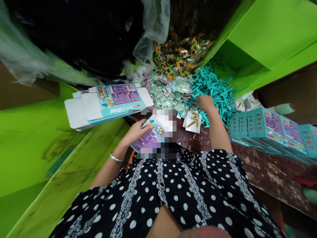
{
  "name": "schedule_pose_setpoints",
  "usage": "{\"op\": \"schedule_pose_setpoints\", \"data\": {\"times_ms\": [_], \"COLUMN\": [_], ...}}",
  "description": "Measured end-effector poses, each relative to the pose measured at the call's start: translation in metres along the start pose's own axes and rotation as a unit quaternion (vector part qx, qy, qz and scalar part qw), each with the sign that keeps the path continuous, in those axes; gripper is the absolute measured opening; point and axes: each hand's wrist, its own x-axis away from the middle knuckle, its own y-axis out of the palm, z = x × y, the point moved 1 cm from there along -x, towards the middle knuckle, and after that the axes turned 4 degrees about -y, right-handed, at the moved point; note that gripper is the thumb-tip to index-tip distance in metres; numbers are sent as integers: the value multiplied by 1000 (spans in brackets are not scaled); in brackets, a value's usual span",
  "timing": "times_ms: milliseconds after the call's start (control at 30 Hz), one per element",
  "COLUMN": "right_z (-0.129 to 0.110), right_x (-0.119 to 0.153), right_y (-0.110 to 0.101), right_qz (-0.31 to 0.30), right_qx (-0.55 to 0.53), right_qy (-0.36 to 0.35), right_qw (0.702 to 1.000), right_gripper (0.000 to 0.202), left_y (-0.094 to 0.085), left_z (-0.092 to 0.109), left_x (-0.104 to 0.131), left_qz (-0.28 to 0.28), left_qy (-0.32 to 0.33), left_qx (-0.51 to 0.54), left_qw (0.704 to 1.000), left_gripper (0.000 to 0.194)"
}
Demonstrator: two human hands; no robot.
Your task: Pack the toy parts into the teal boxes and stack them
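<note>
My left hand [136,132] grips a printed purple and blue carton [146,138] close to my body, its thumb lying across the front. Part of that carton is blurred out by blocks. My right hand [206,103] reaches to the edge of a heap of turquoise plastic sticks [210,86], where it meets a pile of small pale green packets [168,94]. Its fingers are bent down into the pieces, and their tips are hidden. Just below lies a white card with a pickaxe picture [193,122].
Flattened cartons [116,99] are stacked at the left. Orange and green pieces in clear bags [180,54] lie at the back. Filled-looking turquoise boxes [274,129] stand in a row on the worn brown table [262,172]. Green panels [279,43] rise at the right.
</note>
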Motion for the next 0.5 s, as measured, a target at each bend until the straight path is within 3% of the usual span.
{"op": "schedule_pose_setpoints", "data": {"times_ms": [100,200,300,400,500], "right_z": [7,-8,-50,-94,-131], "right_x": [6,15,25,19,-17], "right_y": [-7,-22,-32,-39,-57], "right_qz": [60,107,10,-77,7], "right_qx": [-38,-221,-371,-371,-325], "right_qy": [47,-29,-202,-288,-290], "right_qw": [996,969,906,879,900], "right_gripper": [35,35,32,31,31], "left_y": [2,5,7,8,8], "left_z": [3,11,19,23,18], "left_x": [-2,-5,-6,-6,-7], "left_qz": [11,27,42,58,64], "left_qy": [2,9,16,27,26], "left_qx": [15,27,45,66,76], "left_qw": [1000,999,998,996,995], "left_gripper": [71,66,66,65,61]}}
